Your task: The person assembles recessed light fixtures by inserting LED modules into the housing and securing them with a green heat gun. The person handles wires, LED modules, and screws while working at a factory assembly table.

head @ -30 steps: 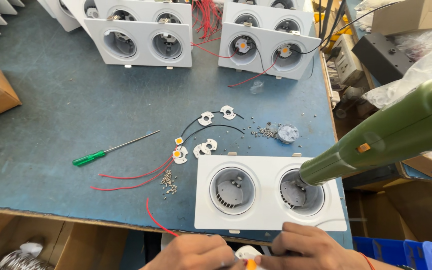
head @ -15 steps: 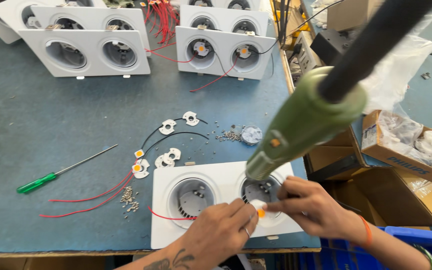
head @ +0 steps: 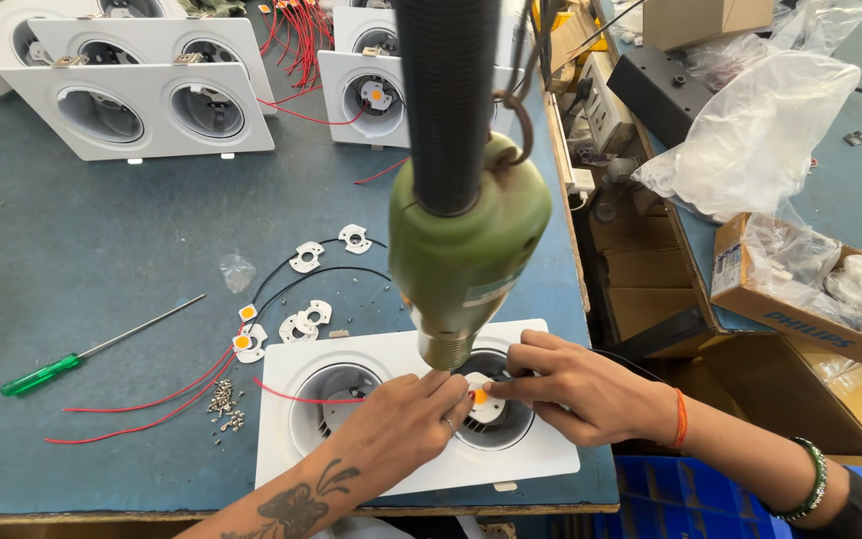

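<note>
Head view: the counter (head: pixel 82 260) is a blue-grey mat, scuffed and dusty, its front edge showing bare wood. Near that edge lies a white twin-socket lamp housing (head: pixel 421 417). The left hand (head: pixel 406 424), tattooed along the forearm, rests over the housing between its two round openings, fingers curled together and pinching at a small white LED chip plate (head: pixel 484 399) with an orange centre, seated in the right-hand opening. The right hand (head: pixel 576 384) comes in from the right, fingertips closed on the same plate from the other side. A green powered screwdriver (head: pixel 466 240) hangs from a black ribbed cable directly above, its tip just over the plate; whether it touches cannot be told.

Left of the housing: a pile of small screws (head: pixel 223 404), two red wires (head: pixel 142 409), several loose white chip holders (head: pixel 303 321) joined by black leads, and a green-handled screwdriver (head: pixel 57 367) lying well apart. At the back of the counter stand more white housings (head: pixel 152 105), some wired in red.

Right of the counter, open cardboard boxes (head: pixel 810 309) and clear plastic bags (head: pixel 760 130) crowd the floor area; a blue crate (head: pixel 690 499) sits below the counter edge.
</note>
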